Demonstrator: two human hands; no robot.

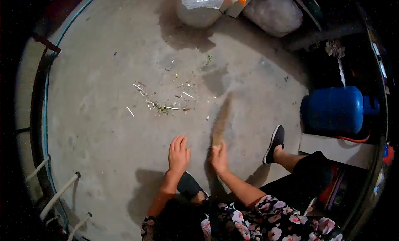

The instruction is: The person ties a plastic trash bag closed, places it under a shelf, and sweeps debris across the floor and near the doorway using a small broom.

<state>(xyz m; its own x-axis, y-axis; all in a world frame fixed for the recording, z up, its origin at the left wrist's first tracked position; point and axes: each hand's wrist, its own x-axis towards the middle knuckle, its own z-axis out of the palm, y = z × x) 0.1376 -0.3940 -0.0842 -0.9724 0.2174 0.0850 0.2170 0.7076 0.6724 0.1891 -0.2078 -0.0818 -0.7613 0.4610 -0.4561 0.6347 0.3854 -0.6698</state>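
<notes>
Two bare hands reach over a grey concrete floor (99,145) at the near middle of the scene. The right hand (218,158) has its fingers closed around the near end of a brownish, long, narrow brush-like tool (221,120), which is blurred and stretches away toward the far side; its exact material cannot be told. To the left of it, the left hand (179,154) hangs with its back up, fingers extended and close together, well apart from the tool.

Farther off and left of the tool's far end lies a loose scatter of small brown, green and pale litter (163,108), with several thin white sticks (188,94) among and around it. One small green leafy scrap (209,57) lies farther away.

At the far edge stands a rounded, pale container (198,17) with a clear plastic bag (201,0) at its top, and right of it a bulging whitish sack (275,14). On the right sits a blue metal gas cylinder (332,110); nearer and left of it is a dark shoe with a pale sole edge (275,143). Along the left runs a teal hose (45,112).
</notes>
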